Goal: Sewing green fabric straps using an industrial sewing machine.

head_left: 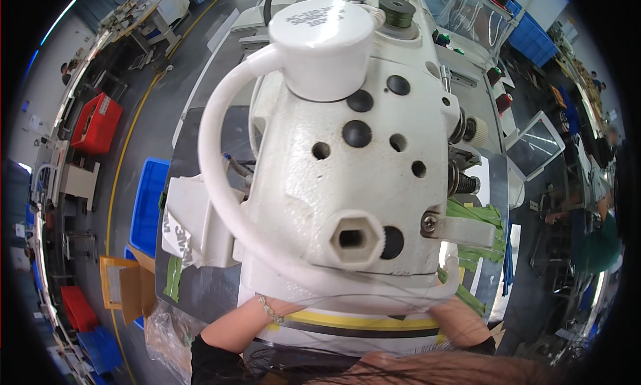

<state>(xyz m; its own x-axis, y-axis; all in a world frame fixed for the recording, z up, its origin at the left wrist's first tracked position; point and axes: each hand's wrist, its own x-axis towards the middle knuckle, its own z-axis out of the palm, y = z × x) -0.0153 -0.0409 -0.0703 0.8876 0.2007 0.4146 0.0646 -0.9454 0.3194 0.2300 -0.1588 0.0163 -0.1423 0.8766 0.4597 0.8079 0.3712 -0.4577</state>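
Observation:
The white head of an industrial sewing machine (294, 191) fills the middle and hides most of what lies below it. A thick white curved tube (212, 144) runs from the round white motor housing (324, 51) down across its front. My left hand (286, 306) reaches in under the machine's front from the lower left, a bracelet (269, 309) at its wrist. From the lower right my right hand (442, 310) goes in under the same edge. The fingers of both hands are hidden behind the machine, so whatever they touch or hold cannot be seen.
A green thread spool (396, 12) sits on the machine top. Green tape strips (477, 225) cover the table's right side. Blue bins (148, 208), a cardboard box (138, 278) and a clear plastic bag (172, 338) stand left. Farther off are a red crate (97, 123) and other workstations.

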